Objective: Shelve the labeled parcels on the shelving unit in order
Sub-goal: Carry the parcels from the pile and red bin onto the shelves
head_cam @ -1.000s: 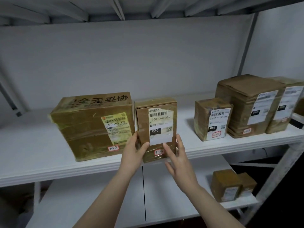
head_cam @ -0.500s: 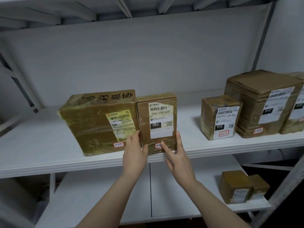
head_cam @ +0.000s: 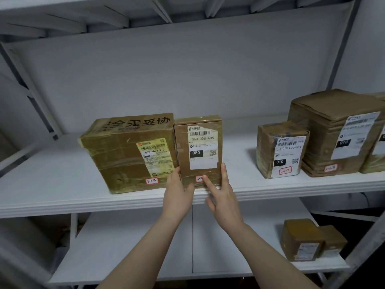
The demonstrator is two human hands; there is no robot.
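Single head-worn wide-angle view, facing the shelf [head_cam: 342,49] front-on, close up, middle board [head_cam: 52,180] just below eye level, lower board [head_cam: 129,247] seen from above, underside of upper board [head_cam: 229,5] overhead.

My right hand [head_cam: 224,202] hides the end of the red-bordered sticker [head_cam: 199,178] on the narrow brown cardboard parcel [head_cam: 184,159]; the rightmost taped parcel [head_cam: 373,165] runs off-frame.
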